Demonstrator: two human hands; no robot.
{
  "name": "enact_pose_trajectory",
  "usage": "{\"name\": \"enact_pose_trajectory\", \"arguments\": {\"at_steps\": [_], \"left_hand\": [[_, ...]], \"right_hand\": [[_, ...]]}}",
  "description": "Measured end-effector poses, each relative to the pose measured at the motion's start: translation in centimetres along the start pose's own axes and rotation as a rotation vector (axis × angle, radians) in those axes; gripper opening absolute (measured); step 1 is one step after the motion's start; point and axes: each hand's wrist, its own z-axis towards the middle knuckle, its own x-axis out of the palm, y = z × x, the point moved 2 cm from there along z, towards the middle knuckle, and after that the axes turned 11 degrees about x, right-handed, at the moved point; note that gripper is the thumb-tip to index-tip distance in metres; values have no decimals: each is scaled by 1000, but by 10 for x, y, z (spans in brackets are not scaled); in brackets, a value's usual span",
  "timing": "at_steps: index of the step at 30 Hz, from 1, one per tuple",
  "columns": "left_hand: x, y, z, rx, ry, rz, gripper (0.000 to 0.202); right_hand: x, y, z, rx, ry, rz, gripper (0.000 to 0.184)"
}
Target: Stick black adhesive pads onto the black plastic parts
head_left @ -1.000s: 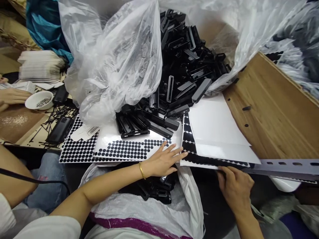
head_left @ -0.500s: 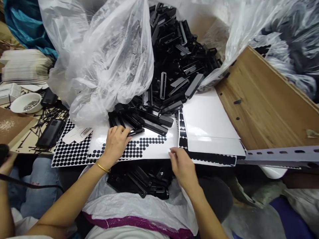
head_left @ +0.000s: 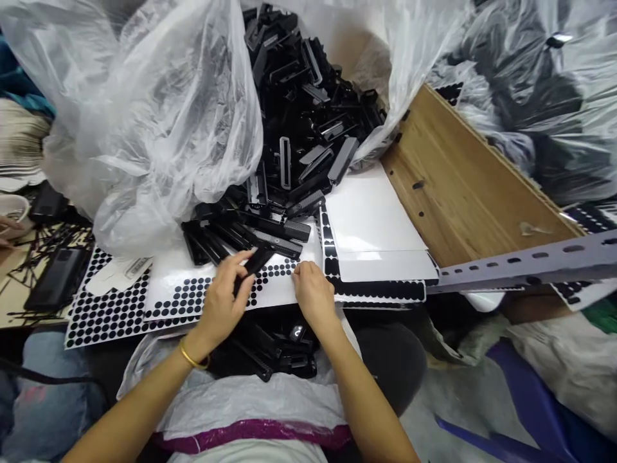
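Note:
My left hand [head_left: 224, 302] is closed around a long black plastic part [head_left: 255, 263], lifted just off a white sheet of black round stickers [head_left: 193, 296]. My right hand [head_left: 313, 292] rests on the same sheet's right end, fingers curled and pinching at the dots; I cannot make out anything in them. Behind both hands a heap of the same black plastic parts [head_left: 294, 128] spills out of a clear plastic bag [head_left: 159, 128]. A gold bangle sits on my left wrist.
More sticker sheets [head_left: 96, 308] lie at the left, and white backing sheets [head_left: 371, 225] at the right. A wooden board [head_left: 463, 193] and a perforated metal rail [head_left: 520, 263] stand at the right. A bag with more black parts [head_left: 274, 354] sits on my lap. A phone [head_left: 55, 276] lies far left.
My left hand has picked a black part off the pile's edge. My right hand moved left onto the dotted sheet. The view has swung to the right.

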Motion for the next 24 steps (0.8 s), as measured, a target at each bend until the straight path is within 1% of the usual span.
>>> {"name": "enact_pose_trajectory", "arguments": {"at_steps": [2,3,5,7,9,11,15,19,21,24], "left_hand": [[16,-4,-6,-261,31,-340,14],[23,-5,-10,-392,36,-523,17],[37,-8,-14,-598,23,-846,24],[44,-13,-17,-712,-7,-1041,30],[47,-17,-19,-765,-22,-1115,33],[48,-21,-21,-791,-14,-1141,33],[46,-26,-24,-810,-16,-1164,31],[45,-27,-26,-848,-52,-1157,32],[45,-27,-27,-843,-65,-1134,32],[43,-27,-27,-776,-60,-1076,31]], "right_hand": [[-6,1,-9,-40,-52,201,8],[-9,1,-15,-43,-46,337,9],[-11,1,-25,-20,52,597,11],[-9,3,-34,20,162,773,12],[-4,4,-40,61,208,856,14],[0,5,-43,92,196,874,14],[4,6,-46,105,127,830,13],[3,7,-47,71,132,768,13],[2,8,-47,50,131,736,13],[3,11,-47,6,90,672,12]]}}
